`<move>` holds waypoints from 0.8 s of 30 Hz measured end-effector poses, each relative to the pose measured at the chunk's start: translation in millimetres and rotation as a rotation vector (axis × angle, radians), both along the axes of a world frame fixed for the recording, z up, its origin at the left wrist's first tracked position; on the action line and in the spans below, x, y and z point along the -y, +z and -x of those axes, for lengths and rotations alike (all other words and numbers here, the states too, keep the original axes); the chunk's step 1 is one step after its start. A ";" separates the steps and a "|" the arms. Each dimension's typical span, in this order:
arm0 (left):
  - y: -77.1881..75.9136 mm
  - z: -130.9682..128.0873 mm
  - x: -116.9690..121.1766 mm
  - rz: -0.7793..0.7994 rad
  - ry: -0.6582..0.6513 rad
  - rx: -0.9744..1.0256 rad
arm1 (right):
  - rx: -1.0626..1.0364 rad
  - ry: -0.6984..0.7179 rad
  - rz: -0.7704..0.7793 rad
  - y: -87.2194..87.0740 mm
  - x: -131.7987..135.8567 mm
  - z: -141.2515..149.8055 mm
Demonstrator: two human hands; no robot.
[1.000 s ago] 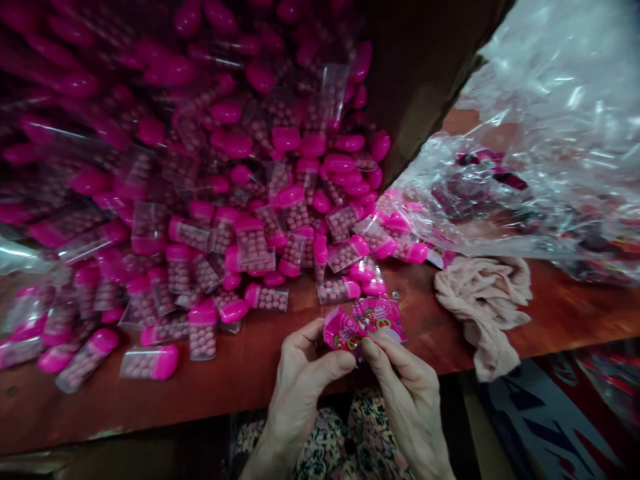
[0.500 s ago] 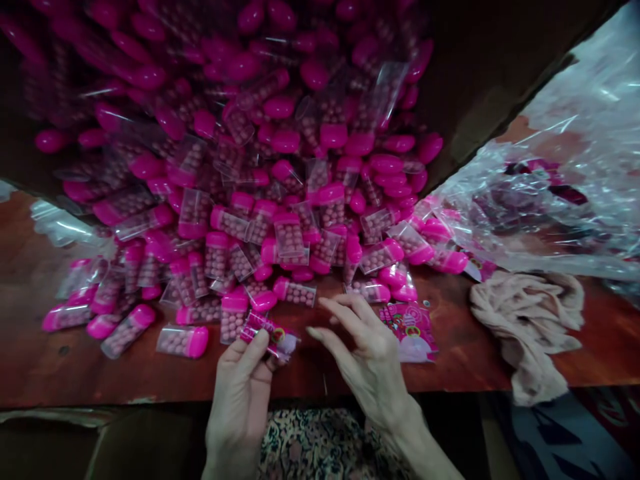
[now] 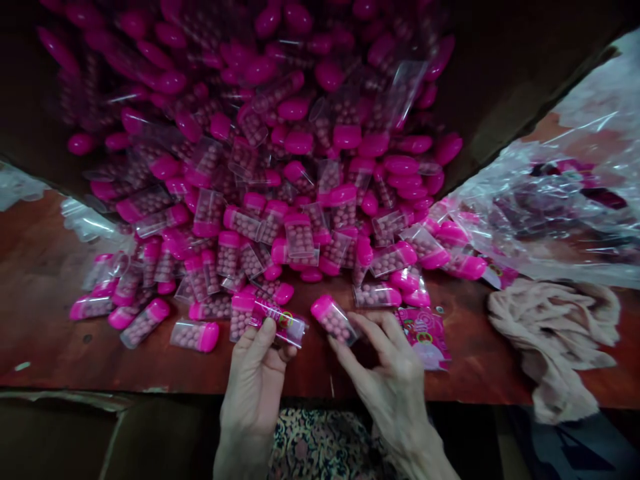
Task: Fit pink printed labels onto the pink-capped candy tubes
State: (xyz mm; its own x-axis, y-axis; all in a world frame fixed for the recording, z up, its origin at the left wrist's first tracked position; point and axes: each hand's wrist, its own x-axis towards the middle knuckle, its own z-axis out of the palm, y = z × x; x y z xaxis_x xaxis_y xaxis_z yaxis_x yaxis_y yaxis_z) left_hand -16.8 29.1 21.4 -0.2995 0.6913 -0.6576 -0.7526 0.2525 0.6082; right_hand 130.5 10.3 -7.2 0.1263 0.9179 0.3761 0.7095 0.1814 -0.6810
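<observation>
My left hand (image 3: pixel 260 373) pinches a pink printed plastic sleeve (image 3: pixel 286 323) between thumb and fingers, just in front of the pile. In my right hand (image 3: pixel 387 363), thumb and fingers grip the clear end of a small candy container (image 3: pixel 334 320), its pink cap tilted up and to the left. Pink balls show through its clear wall. Beside my right hand a stack of flat printed sleeves (image 3: pixel 425 335) lies on the table. Another capped container (image 3: pixel 194 335) lies by itself to the left of my left hand.
A large heap of pink-capped candy containers (image 3: pixel 300 237) spills from a dark carton (image 3: pixel 505 100) onto the red-brown table (image 3: pixel 165 370). Crumpled clear plastic (image 3: pixel 530 207) lies at the right, with a beige cloth (image 3: pixel 555 333) in front of it.
My right hand has taken hold of a candy container from the front of the pile and moved it nearer. The sleeve in my left hand now looks more opened out. The view has shifted slightly.
</observation>
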 end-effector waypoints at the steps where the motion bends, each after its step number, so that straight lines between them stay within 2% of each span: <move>1: 0.7 -1.1 -0.8 0.001 0.006 -0.002 | -0.023 -0.016 -0.006 2.4 5.7 -2.8; 7: -0.1 -14.7 -4.0 -0.057 0.015 -0.026 | -0.093 -0.081 -0.050 14.7 29.7 -7.3; 17: -6.1 -30.8 -6.5 -0.107 -0.059 -0.043 | -0.108 -0.063 -0.132 7.0 24.2 -8.7; 24: -9.6 -33.0 -7.0 -0.100 -0.093 0.005 | -0.073 -0.009 -0.094 8.1 28.2 -12.0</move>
